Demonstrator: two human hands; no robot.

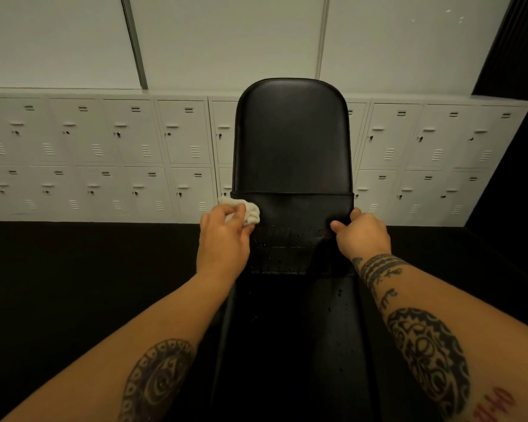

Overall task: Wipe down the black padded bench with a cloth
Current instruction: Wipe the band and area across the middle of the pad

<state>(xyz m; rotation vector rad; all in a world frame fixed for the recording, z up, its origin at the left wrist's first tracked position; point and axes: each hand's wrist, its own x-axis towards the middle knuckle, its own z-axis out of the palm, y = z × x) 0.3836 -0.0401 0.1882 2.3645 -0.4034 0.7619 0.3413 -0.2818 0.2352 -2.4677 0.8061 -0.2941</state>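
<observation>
Bkgd: two rows of white metal lockers [110,153] along a pale panelled wall, dark floor below. Centre of view is taken by the black padded vinyl bench [291,141], backrest raised w/ rounded top; seat pad runs down toward the camera.

A small crumpled white cloth [246,210] is pinched in the left hand [223,239], fingers closed on it, and is pressed at the left edge of the backrest just below the cross seam. The right hand [363,236] is clamped on the opposite edge, thumb on the face, other fingers wrapped behind (not seen), apparently to steady the pad.

Water droplets [282,254] are seen on the lower backrest and on the seat pad; judged: wipe in progress, most of the wetted area not yet covered.

Risks (judgement):
- Cloth is bunched small, so contact patch is narrow; streaks or missed strips likely.
- Droplets near the hinge gap may be pushed into it, not lifted.
- Wet vinyl is slick; steadying hand could slip if pressed hard.
- Upper backrest looks dry; may be skipped.
</observation>
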